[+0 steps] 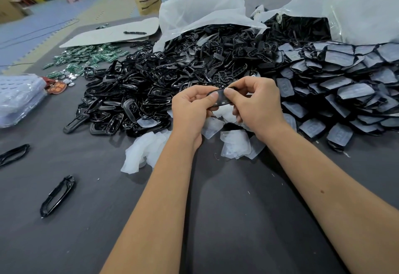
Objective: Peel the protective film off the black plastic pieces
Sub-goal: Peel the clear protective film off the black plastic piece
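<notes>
Black plastic piece (220, 99) pinched between left hand (191, 109) and right hand (257, 105); behind, a white plastic bag (200, 12) spills black frames (172, 73).

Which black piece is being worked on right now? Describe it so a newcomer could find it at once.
Start at the big black pile across the grey table. In front of it the left hand and right hand meet. The piece is pinched between their thumbs, the only one lifted off the table.
</notes>
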A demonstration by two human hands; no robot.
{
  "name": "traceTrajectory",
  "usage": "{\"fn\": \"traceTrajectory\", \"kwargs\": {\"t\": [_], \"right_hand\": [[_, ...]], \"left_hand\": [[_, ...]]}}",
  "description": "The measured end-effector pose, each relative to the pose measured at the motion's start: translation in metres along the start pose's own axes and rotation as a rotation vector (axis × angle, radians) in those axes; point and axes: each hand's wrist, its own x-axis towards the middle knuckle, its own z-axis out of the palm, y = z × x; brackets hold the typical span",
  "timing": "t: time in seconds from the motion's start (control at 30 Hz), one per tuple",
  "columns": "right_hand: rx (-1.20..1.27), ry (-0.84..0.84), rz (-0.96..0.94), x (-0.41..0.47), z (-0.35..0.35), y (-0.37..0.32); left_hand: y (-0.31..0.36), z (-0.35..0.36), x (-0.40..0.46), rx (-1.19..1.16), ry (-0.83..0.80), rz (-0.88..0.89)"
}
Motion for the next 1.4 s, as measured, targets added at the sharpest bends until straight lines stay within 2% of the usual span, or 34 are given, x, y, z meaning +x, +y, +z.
{"fn": "traceTrajectory", "kwargs": {"t": [0.33, 0.57, 0.8, 1.07, 1.17, 1.33, 1.4], "right_hand": [[0.018, -0.051, -0.029, -0.001, 0.0, 0.003], [0.189, -0.044, 0.128, -0.001, 0.002, 0.002], [0.519, -0.092, 0.327, -0.001, -0.001, -0.008], [0.512, -0.069, 0.34, 0.001, -0.001, -0.008], [0.427, -0.075, 0.252, 0.002, -0.001, -0.004], [-0.13, -0.08, -0.219, -0.003, -0.004, -0.002], [-0.201, -0.093, -0.326, -0.005, -0.003, -0.003]], "left_hand": [[-0.003, -0.002, 0.002, 0.038, 0.02, 0.026], [-0.002, 0.001, 0.0, 0.135, -0.011, 0.182], [-0.005, 0.006, -0.002, 0.107, -0.04, 0.221], [-0.004, 0.002, 0.002, 0.156, -0.001, 0.237], [-0.003, 0.001, 0.002, 0.151, 0.027, 0.232], [-0.002, -0.002, 0.001, 0.086, 0.065, 0.133], [-0.001, -0.004, 0.001, 0.025, 0.069, 0.07]]}}
